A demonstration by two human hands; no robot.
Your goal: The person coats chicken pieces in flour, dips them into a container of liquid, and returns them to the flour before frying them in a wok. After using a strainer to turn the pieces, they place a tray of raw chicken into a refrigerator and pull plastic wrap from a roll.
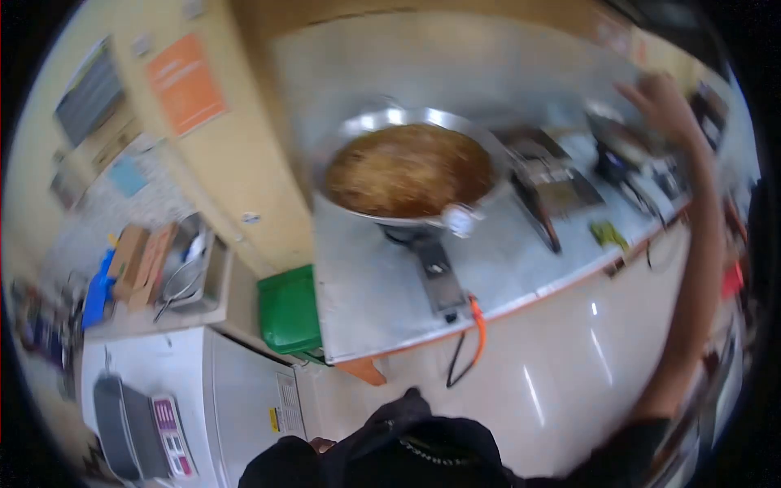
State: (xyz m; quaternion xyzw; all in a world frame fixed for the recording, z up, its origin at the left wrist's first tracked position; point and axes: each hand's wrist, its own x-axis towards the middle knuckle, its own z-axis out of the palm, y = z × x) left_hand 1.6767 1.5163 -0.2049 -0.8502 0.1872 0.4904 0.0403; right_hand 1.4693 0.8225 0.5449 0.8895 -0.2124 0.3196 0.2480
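the person's right hand (pixel 661 102), upper right, is raised near a pan (pixel 614 136); the left hand (pixel 323 445), lower centre, barely shows. one cannot tell either grip. a metal table (pixel 358 281) bears a wok (pixel 439 119), upper centre.

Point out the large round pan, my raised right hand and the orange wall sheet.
Large pan (pixel 435 119): head view, on the far metal rim.
Right hand (pixel 662 102): head view, middle of the hand.
Orange sheet (pixel 185 84): head view, middle of its face.
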